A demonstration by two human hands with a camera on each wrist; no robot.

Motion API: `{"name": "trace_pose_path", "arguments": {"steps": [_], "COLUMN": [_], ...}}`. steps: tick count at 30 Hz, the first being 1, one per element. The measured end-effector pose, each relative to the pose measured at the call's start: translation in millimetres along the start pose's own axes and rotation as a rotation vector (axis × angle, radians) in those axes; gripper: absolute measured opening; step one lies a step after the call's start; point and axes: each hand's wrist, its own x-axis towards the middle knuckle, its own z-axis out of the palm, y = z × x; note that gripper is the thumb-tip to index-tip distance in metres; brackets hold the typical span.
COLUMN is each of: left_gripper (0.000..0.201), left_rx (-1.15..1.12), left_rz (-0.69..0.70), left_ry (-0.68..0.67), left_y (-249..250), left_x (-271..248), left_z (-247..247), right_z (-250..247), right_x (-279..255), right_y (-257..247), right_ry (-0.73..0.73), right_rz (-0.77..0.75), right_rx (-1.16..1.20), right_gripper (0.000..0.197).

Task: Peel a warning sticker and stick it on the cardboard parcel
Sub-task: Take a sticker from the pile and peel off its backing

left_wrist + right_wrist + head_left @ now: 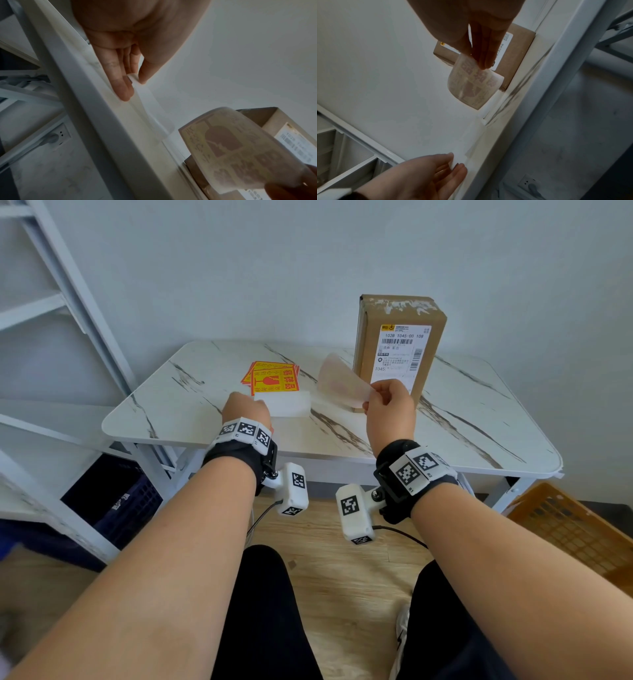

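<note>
1. White wall and a marble-patterned table [462,419] set the scene, with a white shelf frame [68,302] at the far left and an orange crate [579,532] on the floor at the right
2. At the far right of the table the cardboard parcel [397,313] stands upright, its shipping label [400,350] facing the person; judging by that, the bare brown cardboard around the label is the free space for a sticker
3. Just in front of the parcel, off the table, the right hand [388,405] pinches one edge of the peeled warning sticker [342,381] between thumb and fingertips; the print shows through faintly, so the pale back faces the head camera, and the edge grip probably keeps the adhesive off the fingers
4. Curling freely, the sticker touches neither parcel nor table
5. To the left, the left hand [246,412] pinches the near end of the white backing sheet [286,404] between thumb and fingers, low over the table, likely to set it aside
6. Beyond the backing sheet the spare stickers [272,376] lie in a fanned stack, yellow and red faces up, within reach
7. Peeling looks done; sticking onto the parcel is not yet done
</note>
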Motion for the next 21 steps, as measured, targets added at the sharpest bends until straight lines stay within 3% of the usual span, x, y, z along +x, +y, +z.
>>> {"name": "trace_pose_path", "arguments": {"steps": [7, 13, 16, 21], "left_gripper": [0.042, 0.040, 0.035, 0.027], "left_rx": [0.338, 0.313, 0.221, 0.169], "left_rz": [0.142, 0.324, 0.395, 0.375], "left_ry": [0.111, 0.117, 0.004, -0.207], "left_y": [8.6, 18.7, 28.2, 34.4], "left_x": [-9.5, -21.2, -30.5, -41.3], "left_z": [-0.3, -1.1, 2.8, 12.7], "right_z": [-3.7, -18.6, -26.8, -39.1], "right_x": [-1.4, -3.8, -6.5, -11.9], "right_y": [-3.7, -8.3, -7.8, -5.7], "right_ry": [-0.068, -0.122, -0.139, -0.183], "right_rz": [-0.040, -0.045, -0.073, -0.158], "right_rx": [-0.023, -0.023, -0.043, -0.151], "right_gripper": [0.024, 0.019, 0.018, 0.020]}}
